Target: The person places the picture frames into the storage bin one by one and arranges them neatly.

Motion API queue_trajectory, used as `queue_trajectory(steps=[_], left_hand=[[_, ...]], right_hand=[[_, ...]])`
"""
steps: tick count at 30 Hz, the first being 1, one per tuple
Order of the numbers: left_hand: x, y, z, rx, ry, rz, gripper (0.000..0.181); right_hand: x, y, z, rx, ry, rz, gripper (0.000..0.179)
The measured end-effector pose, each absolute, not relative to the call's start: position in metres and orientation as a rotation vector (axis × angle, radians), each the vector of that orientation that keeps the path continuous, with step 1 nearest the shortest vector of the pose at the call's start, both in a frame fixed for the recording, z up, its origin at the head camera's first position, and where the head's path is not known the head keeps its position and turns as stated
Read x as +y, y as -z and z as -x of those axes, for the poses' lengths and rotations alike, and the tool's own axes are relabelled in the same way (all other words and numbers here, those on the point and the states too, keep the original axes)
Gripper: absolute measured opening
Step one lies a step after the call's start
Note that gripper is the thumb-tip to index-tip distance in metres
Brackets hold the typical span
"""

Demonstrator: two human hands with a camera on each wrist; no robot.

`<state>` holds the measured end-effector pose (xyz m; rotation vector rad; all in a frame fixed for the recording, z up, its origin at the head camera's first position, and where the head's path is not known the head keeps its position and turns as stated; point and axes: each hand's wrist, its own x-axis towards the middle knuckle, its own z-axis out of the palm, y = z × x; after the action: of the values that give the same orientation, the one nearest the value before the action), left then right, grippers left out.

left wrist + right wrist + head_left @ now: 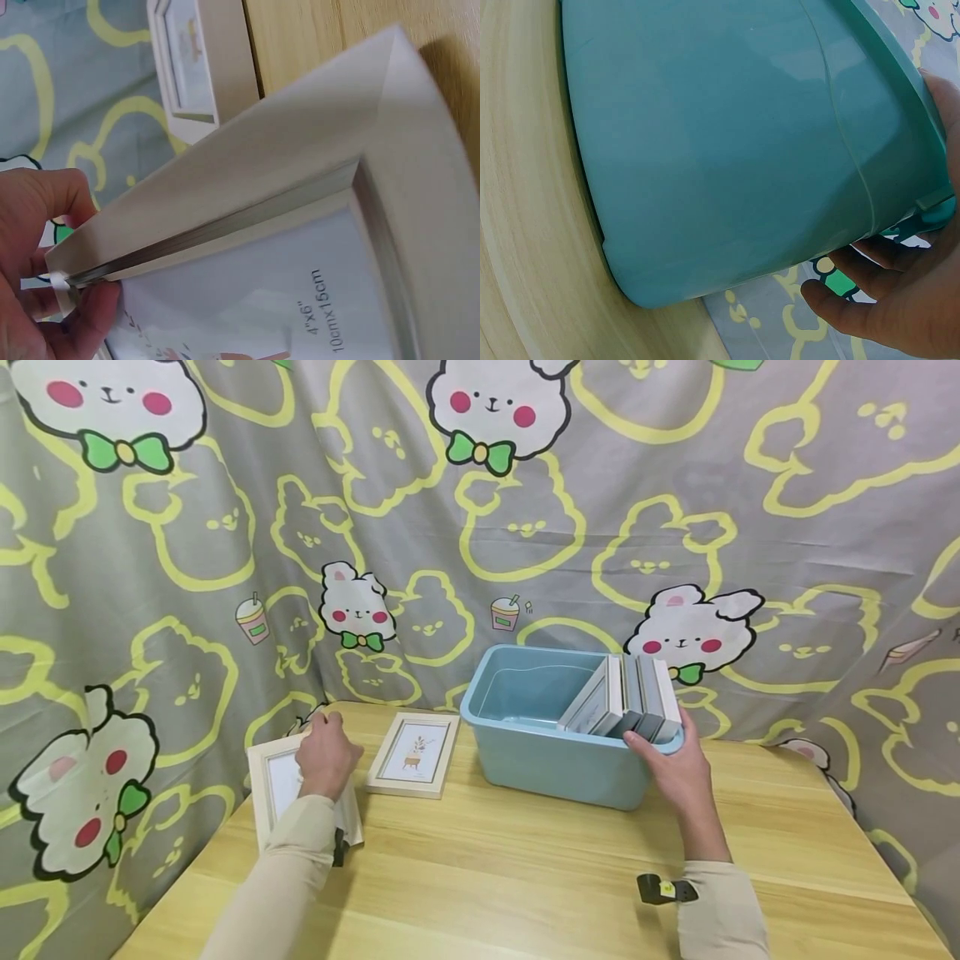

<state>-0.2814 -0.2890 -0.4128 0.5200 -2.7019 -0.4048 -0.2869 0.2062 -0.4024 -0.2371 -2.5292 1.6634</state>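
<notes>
Cuffed in pale sleeves (723,910) at a wood-grain table (510,877), a person works with both hands occupied. Closest to the camera, a light-bordered picture frame (283,785) tilts face up in the grip of the left hand (327,756), its digits pinching one border from both sides. Held at the border, it shows most of its printed insert, marked 4"x6" in the left wrist view; the hold probably keeps fingers largely off the picture. Whether the frame's lower edge touches the table cannot be told.

The right hand (681,768) grips the rim at the right end of a blue bin (562,768), thumb on the near side and fingers curled at the end wall, a hold that appears meant to steady the bin.

Just beside the bin's left side, a second picture frame (412,756) lies flat, face up, apparently within easy reach. Inside the bin, several stacked frames (651,697) stand on edge close together at the right end, a placement that likely saves room and lets them support one another. Behind everything hangs a gray curtain (405,543) printed with cartoon rabbits.
</notes>
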Motion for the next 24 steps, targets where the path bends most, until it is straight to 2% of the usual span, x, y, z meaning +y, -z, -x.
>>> queue_trajectory(steps=[24], left_hand=[[-0.267,0.413,0.268,-2.301,0.314,-0.385,0.046]], right_hand=[[0.205,0.403,0.288,-2.519,-1.68,0.245,0.106]])
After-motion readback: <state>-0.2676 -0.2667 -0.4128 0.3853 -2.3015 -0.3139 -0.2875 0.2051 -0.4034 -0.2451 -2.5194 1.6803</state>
